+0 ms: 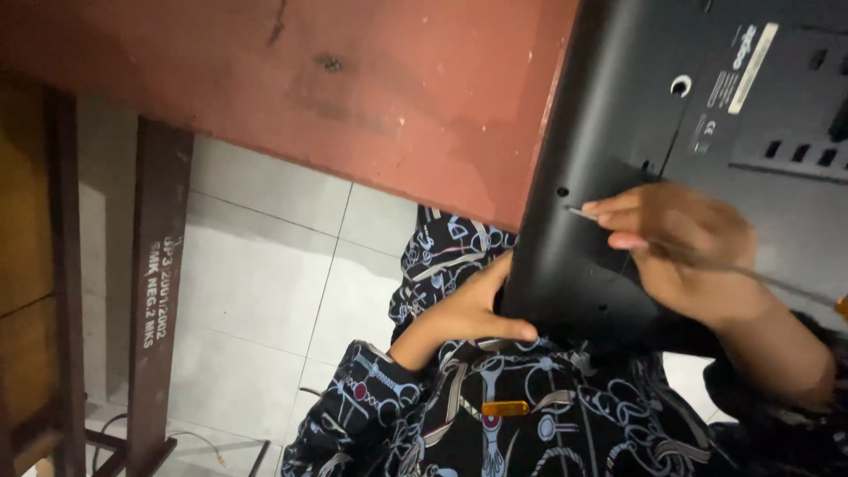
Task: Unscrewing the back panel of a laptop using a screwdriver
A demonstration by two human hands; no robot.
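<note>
**Black plastic device, underside up, at the table's near edge**

Black plastic casing: the upturned device [707, 132] lies on the reddish-brown table [353, 79], filling its right side, with the near corner of the casing jutting past the table's near edge over your lap.

Your left hand [473, 309]: curled under that overhanging corner, thumb lying along the lower rim, fingers closed against the casing from beneath and bracing it.

Your right hand [685, 252]: resting on the casing's back panel, fingers pinched together round a thin metal-shafted screwdriver [587, 215]. The shaft runs leftward from your fingertips; its tip sits just beside a small round screw hole [562, 191] near the casing's left rim. Whether the tip touches the panel cannot be told; the hand is blurred.

Also on the panel: a white label strip [751, 57] towards the far right corner, and a row of small slots [799, 152] along the right.

Below the table: pale floor tiles [256, 283], a dark wooden table leg [159, 291] at left, and your patterned dark sleeves [371, 397].
</note>
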